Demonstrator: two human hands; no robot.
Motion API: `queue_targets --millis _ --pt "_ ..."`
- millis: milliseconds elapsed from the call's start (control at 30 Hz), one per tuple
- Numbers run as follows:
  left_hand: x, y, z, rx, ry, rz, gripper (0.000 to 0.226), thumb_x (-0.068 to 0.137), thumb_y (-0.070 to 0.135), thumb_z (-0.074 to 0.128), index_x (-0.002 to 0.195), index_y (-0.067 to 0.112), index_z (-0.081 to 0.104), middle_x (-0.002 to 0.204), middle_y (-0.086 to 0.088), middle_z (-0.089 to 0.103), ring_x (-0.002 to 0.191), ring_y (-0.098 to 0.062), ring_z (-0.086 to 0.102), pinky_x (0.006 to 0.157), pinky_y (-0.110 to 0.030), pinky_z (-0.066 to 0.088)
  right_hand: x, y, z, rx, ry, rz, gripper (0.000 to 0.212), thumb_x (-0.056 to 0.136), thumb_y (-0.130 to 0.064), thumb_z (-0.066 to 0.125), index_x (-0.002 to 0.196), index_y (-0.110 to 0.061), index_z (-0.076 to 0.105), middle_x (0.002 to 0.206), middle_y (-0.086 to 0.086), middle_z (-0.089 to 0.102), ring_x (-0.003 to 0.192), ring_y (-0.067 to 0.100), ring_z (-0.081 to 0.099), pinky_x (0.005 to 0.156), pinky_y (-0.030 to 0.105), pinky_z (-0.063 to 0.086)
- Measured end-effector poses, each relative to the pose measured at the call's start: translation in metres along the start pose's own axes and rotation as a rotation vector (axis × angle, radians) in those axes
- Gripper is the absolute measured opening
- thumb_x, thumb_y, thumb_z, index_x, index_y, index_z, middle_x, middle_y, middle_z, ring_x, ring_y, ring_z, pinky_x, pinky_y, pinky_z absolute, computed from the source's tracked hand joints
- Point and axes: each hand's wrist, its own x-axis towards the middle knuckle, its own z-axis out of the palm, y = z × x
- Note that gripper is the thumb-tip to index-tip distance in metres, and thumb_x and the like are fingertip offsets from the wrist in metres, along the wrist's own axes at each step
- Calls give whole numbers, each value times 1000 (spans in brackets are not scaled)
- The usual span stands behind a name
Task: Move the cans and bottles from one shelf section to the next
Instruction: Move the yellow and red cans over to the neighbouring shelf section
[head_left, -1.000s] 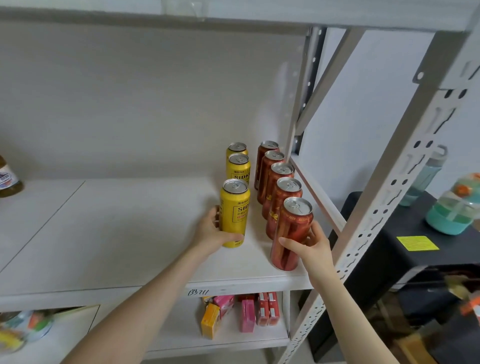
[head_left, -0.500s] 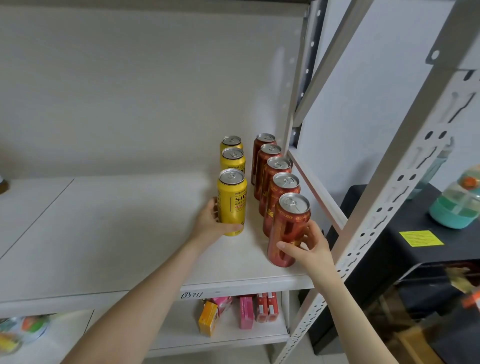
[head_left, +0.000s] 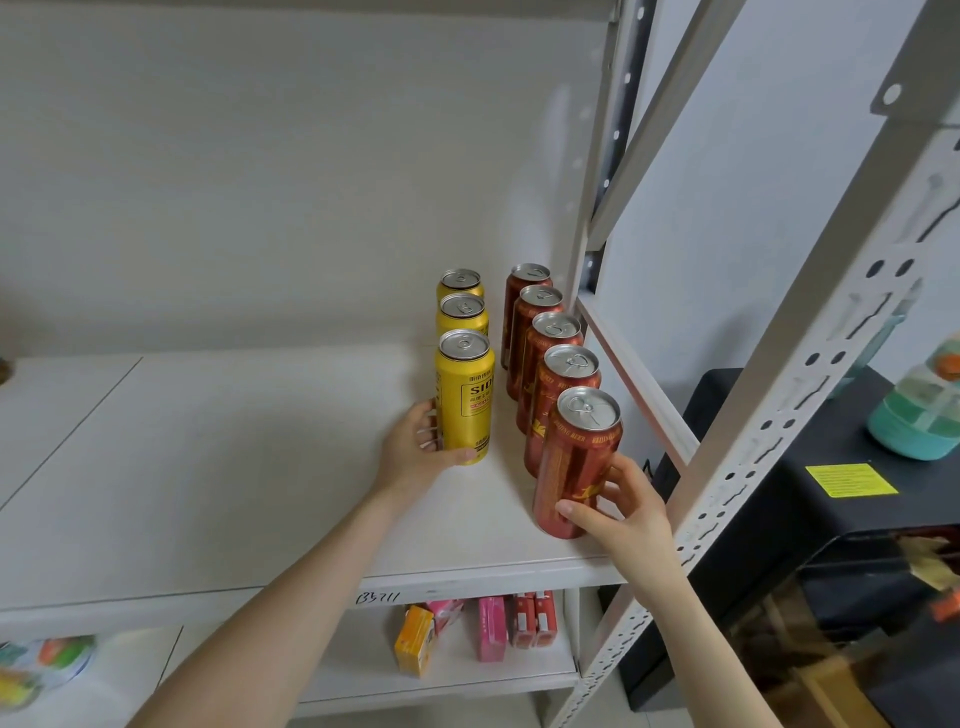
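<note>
Two cans are held at once, so a slip could happen. The front red can (head_left: 576, 467) stands near the front edge of the shelf (head_left: 234, 467), by its right end. If it is tipped while lifted, it could be dropped off that edge, or the second red can (head_left: 556, 405) just behind could be bumped over. The front yellow can (head_left: 465, 400) could be knocked into the back yellow cans (head_left: 464, 317). Its lower part is wrapped by the left hand (head_left: 415, 447), fingers on its left, thumb across the front. The red one's bottom is pinched by the right hand (head_left: 623, 512), thumb in front, fingers at its right.
</note>
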Motion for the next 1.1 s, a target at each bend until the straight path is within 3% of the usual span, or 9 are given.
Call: queue_targets --millis 133,300,500,800,1000,1100 --pt "7 2 3 -2 5 10 77 62 -5 89 131 9 56 110 -6 68 86 -6 66 70 -10 53 1 3 -1 1 -6 10 59 69 -25 89 115 -45 57 107 -29 64 102 -9 59 67 6 51" --pt "13 5 5 6 3 11 71 62 -4 89 123 14 57 101 2 67 85 -7 66 68 -9 52 2 4 -1 -8 -9 12 59 69 -26 90 109 -54 56 107 -28 64 102 -8 59 68 6 51" --pt "14 5 4 36 -6 16 76 63 -3 89 131 9 54 111 -7 67 88 -7 66 71 -11 53 2 4 0 -9 -1 27 59 69 -25 90 114 -46 58 107 -26 65 102 -7 59 69 5 50" --pt "-1 2 -13 187 -13 8 67 70 6 88 130 10 58 119 -9 66 112 -20 60 99 -31 46 -6 -6 2 -30 36 39 58 72 -23 88 118 -39 57 112 -17 65 102 -7 59 69 7 49" --pt "-26 -5 -40 374 37 10 57 77 20 84 128 17 59 122 -8 68 114 -20 61 96 -24 40 -22 -13 17 -155 192 19 61 76 -34 84 125 -38 49 116 -20 60 108 1 58 84 19 45" --pt "-50 -7 -53 519 71 61 55 81 26 81 130 15 58 125 -7 67 118 -23 60 94 -26 40 -34 -16 20 -278 254 27 69 78 -38 81 136 -27 46 132 -7 56 119 13 54 97 34 48"
